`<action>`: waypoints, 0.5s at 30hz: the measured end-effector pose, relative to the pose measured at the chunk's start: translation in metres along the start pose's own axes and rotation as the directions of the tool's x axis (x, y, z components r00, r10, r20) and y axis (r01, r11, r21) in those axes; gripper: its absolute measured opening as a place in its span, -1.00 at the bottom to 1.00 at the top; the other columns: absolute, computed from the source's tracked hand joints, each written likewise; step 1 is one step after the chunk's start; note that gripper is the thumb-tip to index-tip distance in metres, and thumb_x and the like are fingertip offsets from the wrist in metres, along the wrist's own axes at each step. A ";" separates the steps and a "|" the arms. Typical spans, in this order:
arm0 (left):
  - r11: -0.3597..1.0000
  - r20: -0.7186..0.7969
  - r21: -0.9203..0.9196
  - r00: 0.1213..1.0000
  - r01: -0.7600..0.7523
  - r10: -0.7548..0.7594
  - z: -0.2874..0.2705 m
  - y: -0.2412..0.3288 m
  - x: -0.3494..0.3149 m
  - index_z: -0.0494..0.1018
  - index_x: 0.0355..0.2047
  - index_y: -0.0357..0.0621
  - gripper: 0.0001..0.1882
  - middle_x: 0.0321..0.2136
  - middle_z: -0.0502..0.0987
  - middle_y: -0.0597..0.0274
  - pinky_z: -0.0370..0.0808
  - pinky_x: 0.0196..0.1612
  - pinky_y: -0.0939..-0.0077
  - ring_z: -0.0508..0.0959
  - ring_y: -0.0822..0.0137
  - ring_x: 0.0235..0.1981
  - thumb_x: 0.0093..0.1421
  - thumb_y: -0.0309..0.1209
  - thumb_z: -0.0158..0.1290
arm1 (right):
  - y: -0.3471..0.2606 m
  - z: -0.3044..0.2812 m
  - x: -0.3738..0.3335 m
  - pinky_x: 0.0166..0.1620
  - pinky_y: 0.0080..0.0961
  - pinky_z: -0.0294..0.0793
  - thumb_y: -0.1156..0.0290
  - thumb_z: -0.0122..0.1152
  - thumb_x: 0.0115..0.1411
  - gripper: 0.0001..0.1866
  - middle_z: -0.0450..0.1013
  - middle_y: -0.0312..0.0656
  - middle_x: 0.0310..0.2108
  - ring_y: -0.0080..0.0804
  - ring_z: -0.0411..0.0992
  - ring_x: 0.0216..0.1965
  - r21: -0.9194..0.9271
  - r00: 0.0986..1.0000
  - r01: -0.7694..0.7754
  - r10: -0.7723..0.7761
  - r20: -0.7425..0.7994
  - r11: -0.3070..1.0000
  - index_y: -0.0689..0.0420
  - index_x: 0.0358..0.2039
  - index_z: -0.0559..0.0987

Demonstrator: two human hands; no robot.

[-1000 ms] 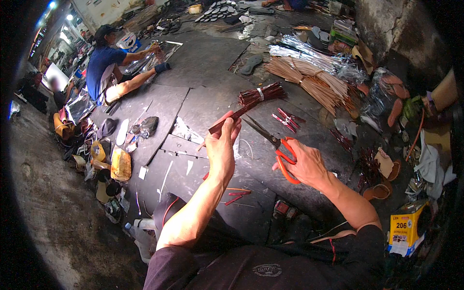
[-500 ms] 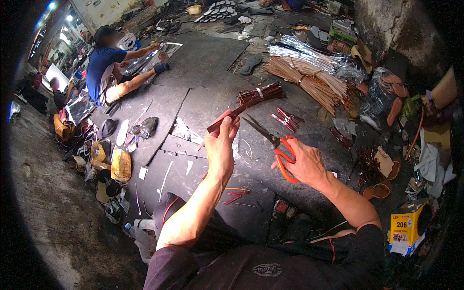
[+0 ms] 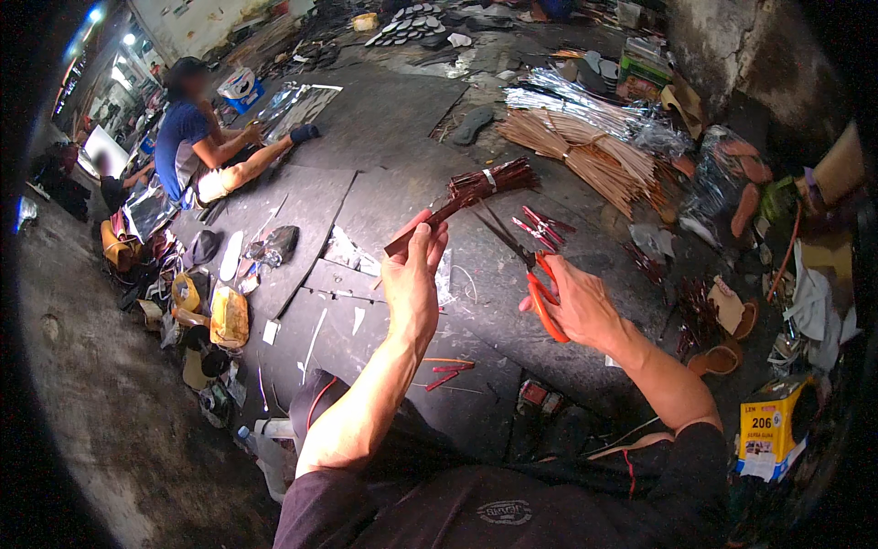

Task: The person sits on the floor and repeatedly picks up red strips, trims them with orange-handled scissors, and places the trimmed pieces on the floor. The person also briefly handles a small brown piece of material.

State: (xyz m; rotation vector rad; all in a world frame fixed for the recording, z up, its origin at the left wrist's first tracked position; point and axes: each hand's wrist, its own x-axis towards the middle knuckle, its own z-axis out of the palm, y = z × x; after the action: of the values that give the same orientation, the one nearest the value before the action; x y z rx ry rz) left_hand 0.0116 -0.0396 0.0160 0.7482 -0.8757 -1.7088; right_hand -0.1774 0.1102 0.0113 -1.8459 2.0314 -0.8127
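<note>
My left hand is closed, pinching dark red-brown strips between thumb and fingers. They slant up to the right, their far end overlapping a tied bundle of similar strips on the floor beyond. In my right hand is a pair of scissors with orange handles, my fingers through and around the loops. The narrow blades point up and left, slightly parted, near the far part of the held strips; I cannot tell whether they touch. Short red pieces lie behind the blades.
Brown strip bundles and silvery ones lie at the far right. A yellow box stands at the lower right. A co-worker sits at the far left. Nearer are a yellow container and a clear bottle.
The scissors have shifted slightly right, their blades now turned a little more upright. My left hand has moved slightly left with the strips. The co-worker's outstretched arm has drawn back.
</note>
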 end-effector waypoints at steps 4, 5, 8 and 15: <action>1.000 0.014 0.014 1.000 0.006 -0.006 0.002 -0.004 -0.003 0.37 0.07 -0.44 -0.63 -0.06 0.51 -0.07 0.49 0.15 0.47 0.55 0.24 -0.02 0.36 -0.41 0.00 | 0.019 0.008 -0.002 -0.13 -0.09 0.50 0.04 0.39 0.10 -0.29 0.47 0.16 -0.10 0.18 0.51 -0.18 0.098 0.999 0.040 -0.040 -0.002 0.994 0.27 0.05 0.30; 1.000 0.015 0.019 1.000 0.003 -0.004 0.001 -0.005 -0.004 0.39 0.07 -0.41 -0.65 -0.09 0.53 -0.04 0.52 0.12 0.49 0.57 0.27 -0.05 0.37 -0.41 0.00 | 0.016 0.006 0.000 -0.12 -0.09 0.50 0.04 0.39 0.09 -0.27 0.47 0.16 -0.09 0.18 0.51 -0.17 0.061 0.999 0.034 -0.034 -0.003 0.998 0.27 0.06 0.30; 0.997 0.024 0.071 1.000 0.014 -0.016 0.003 -0.007 -0.007 0.39 0.07 -0.40 -0.65 -0.08 0.54 -0.02 0.51 0.13 0.49 0.57 0.27 -0.04 0.37 -0.40 0.00 | 0.005 0.006 0.003 -0.13 -0.10 0.51 0.00 0.39 0.08 -0.25 0.47 0.15 -0.11 0.15 0.52 -0.18 -0.035 0.995 0.068 -0.070 -0.074 0.997 0.28 0.05 0.31; 0.997 0.033 0.073 0.999 0.034 -0.037 0.016 -0.009 -0.018 0.38 0.08 -0.39 -0.64 -0.04 0.52 0.05 0.47 0.18 0.44 0.53 0.30 0.01 0.37 -0.39 0.00 | -0.003 0.016 -0.002 -0.24 -0.18 0.55 -0.12 0.48 -0.09 -0.16 0.50 0.09 -0.23 0.08 0.54 -0.24 -0.192 0.996 0.028 -0.044 -0.081 0.981 0.25 -0.02 0.35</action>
State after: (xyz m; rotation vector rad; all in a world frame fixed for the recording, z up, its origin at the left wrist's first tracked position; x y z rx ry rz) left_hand -0.0007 -0.0171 0.0187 0.7884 -0.9574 -1.7336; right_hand -0.1664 0.1084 0.0001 -1.9859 2.2034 -0.7407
